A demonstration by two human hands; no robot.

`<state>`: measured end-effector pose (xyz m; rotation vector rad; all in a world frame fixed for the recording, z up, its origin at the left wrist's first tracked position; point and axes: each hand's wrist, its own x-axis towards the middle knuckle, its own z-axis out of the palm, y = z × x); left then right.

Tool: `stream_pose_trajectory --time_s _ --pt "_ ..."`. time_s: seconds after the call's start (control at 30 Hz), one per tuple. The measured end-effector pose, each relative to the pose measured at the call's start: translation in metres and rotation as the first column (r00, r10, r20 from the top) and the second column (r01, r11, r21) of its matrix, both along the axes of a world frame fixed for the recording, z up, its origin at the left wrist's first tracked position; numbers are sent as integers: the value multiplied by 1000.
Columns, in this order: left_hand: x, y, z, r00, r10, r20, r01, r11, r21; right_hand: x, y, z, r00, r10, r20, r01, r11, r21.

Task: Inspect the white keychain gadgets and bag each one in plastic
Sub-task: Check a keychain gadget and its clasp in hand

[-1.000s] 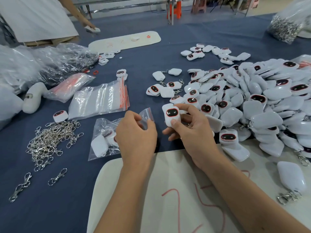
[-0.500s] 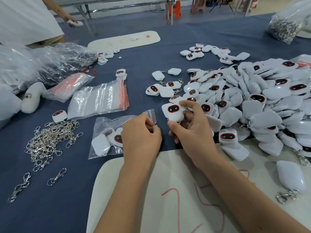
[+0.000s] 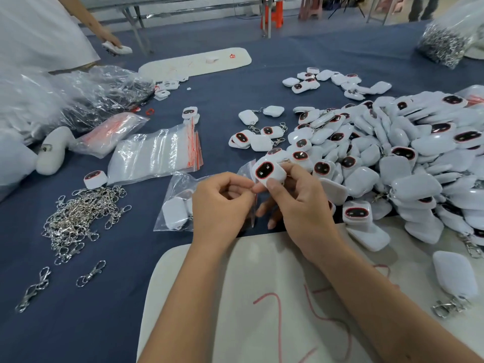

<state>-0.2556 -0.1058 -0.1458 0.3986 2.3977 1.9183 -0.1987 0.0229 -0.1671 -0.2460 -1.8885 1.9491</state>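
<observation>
A blue cloth (image 3: 235,82) covers the table, where a heap (image 3: 408,153) of white keychain gadgets spreads across the right side. At left lie crumpled plastic (image 3: 86,98), a stack of flat zip bags (image 3: 154,155) with red seals, and a tangle of metal clasps (image 3: 78,218). A pale board (image 3: 262,297) marked in red sits nearest the camera, under both forearms; a second board (image 3: 193,61) lies at the far side. A worker's right hand (image 3: 301,205) grips one gadget (image 3: 268,172) between thumb and fingers, its dark, red-rimmed face tilted up, held above the cloth just beside the heap. The left hand (image 3: 222,203), fingers curled, pinches the open edge of a clear bag (image 3: 178,203) that already holds white gadgets and rests on the cloth; the gadget in the right hand sits at the bag's mouth. At far left, another person's hand (image 3: 110,39) rests on a white item.
</observation>
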Motion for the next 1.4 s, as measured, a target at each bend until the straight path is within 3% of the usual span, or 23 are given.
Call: stream_pose_trajectory --time_s 0.13,0.33,0.4,0.47,0.57,0.67,0.73,0.8,0.87,0.93,0.97,1.0,1.07,1.17,1.3,1.4 --pt "-1 2 1 976 196 -92 -184 975 122 1 -1 2 1000 22 18 -22 1000 18" --pt "3 -2 5 880 299 -369 -252 953 170 2 -2 -3 998 33 55 -50 939 340" --pt "6 -1 5 820 250 -515 -235 967 96 2 -3 -3 998 40 48 -57 909 412" --pt "10 4 2 764 137 -631 -170 985 8 2 -5 -2 995 84 47 -95 933 346" --pt "16 14 -4 726 30 -687 -95 994 -57 2 -3 -2 996 93 13 -93 959 266" --pt "15 17 -7 737 12 -676 -47 998 -34 2 1 1 994 110 22 -109 993 -48" --pt "17 17 -6 730 3 -684 -21 1000 -18 1 2 3 992 126 29 -121 983 -140" --pt "20 15 -2 769 71 -635 -24 996 82 0 2 2 995 90 39 -85 991 -104" --pt "16 8 3 829 277 -485 -149 947 286 0 3 -1 998 3 69 -5 1000 26" --pt "2 -7 7 802 518 -297 -368 820 438 0 1 -2 992 -59 114 40 986 162" --pt "-7 -17 6 766 609 -205 -481 756 444 0 0 -2 988 -80 134 52 979 196" --pt "-16 -27 5 731 670 -126 -583 711 394 0 -1 -2 984 -94 149 63 977 202" --pt "-29 -44 0 714 699 -38 -682 707 189 0 -2 -1 979 -118 167 85 978 190" --pt "-37 -52 -8 800 600 10 -598 799 -55 1 -2 -1 968 -187 166 145 960 239" --pt "-36 -50 -10 866 497 -56 -498 846 -190 4 -4 1 940 -326 103 253 866 432" --pt "-35 -51 -10 869 487 -86 -493 842 -220 4 -6 4 923 -377 78 306 843 442"
